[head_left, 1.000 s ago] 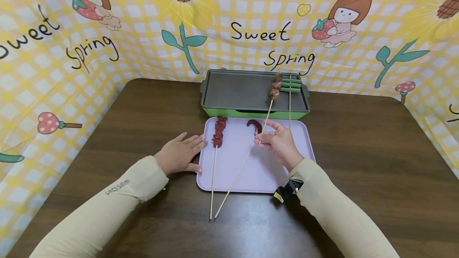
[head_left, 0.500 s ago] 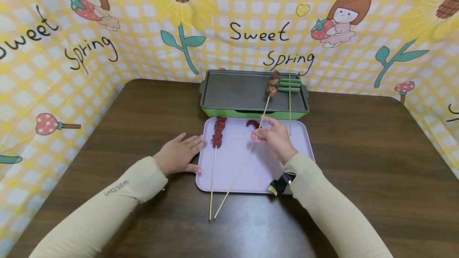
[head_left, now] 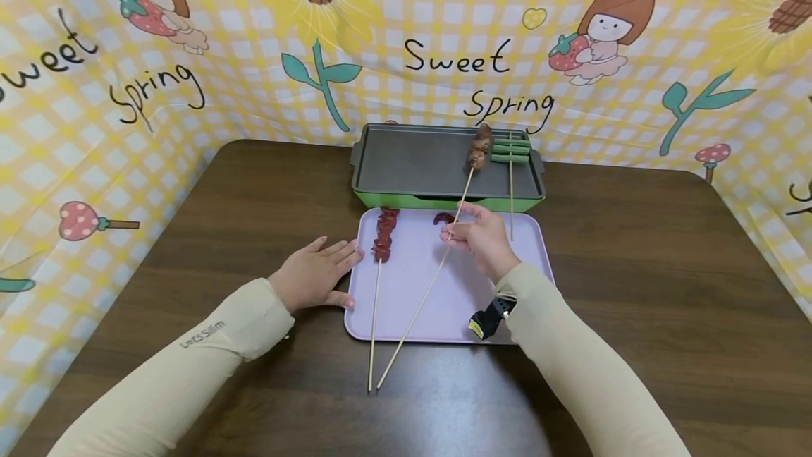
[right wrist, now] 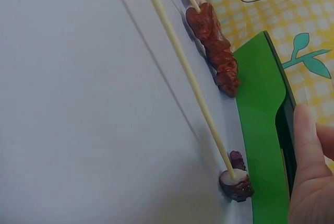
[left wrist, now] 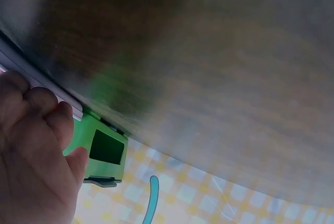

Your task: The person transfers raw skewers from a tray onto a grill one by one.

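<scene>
My right hand (head_left: 482,238) pinches the thin stick of a brown meat skewer (head_left: 480,148), whose meat is at the right part of the grill (head_left: 412,161); whether it touches the plate I cannot tell. Beneath that hand, an octopus tentacle skewer (right wrist: 237,185) lies on the lilac tray (head_left: 444,316); in the head view the hand partly covers it. A dark red meat skewer (head_left: 384,235) rests on the tray's left side. My left hand (head_left: 314,273) lies with spread fingers at the tray's left rim.
A green vegetable skewer (head_left: 510,150) lies at the grill's right end, its stick reaching over the tray. The grill's green base (right wrist: 261,104) stands just behind the tray. A printed cloth (head_left: 380,34) hangs behind the brown table (head_left: 634,266).
My right hand has shifted left and slightly away from me, carrying the brown meat skewer a little left, apart from the green vegetables. My left hand has stayed by the tray.
</scene>
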The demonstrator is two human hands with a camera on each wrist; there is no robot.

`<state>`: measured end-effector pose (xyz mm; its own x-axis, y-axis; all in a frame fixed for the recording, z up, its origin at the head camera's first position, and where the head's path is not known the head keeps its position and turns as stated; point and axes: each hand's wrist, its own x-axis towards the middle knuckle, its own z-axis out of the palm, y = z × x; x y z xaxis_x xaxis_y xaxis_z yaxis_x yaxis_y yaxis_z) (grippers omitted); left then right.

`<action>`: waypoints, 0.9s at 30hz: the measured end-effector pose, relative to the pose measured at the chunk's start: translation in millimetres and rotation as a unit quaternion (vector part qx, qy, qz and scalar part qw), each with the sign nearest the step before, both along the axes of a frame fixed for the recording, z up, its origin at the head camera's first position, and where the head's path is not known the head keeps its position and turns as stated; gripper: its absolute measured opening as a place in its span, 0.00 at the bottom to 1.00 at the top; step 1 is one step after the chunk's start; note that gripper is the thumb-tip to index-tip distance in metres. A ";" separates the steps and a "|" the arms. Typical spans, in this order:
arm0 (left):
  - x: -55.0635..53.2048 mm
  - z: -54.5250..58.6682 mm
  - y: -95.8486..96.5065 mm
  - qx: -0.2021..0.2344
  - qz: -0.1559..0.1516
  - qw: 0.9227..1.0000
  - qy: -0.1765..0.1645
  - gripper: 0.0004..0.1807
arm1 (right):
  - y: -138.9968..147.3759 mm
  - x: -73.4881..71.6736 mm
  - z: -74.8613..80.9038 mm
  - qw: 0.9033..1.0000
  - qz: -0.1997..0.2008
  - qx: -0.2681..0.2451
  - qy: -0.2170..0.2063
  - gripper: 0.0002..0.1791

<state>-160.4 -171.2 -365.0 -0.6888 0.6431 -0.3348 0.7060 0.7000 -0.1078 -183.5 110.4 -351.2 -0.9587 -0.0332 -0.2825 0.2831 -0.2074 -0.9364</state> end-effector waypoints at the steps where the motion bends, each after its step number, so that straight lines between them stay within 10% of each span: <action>1: 0.0 0.0 -0.7 -0.001 0.000 1.000 0.001 0.47 | -0.7 -0.7 0.2 1.000 0.002 -0.001 -0.002 0.32; 27: 1.2 1.6 0.2 0.010 0.003 1.000 -0.002 0.47 | -7.7 -1.8 9.7 0.998 -0.035 -0.018 -0.043 0.27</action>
<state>-159.2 -171.0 -363.4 -0.6913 0.6452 -0.3252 0.7019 0.7065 -0.0904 -185.2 102.7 -341.5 -0.9316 0.0218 -0.3628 0.3448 -0.2634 -0.9010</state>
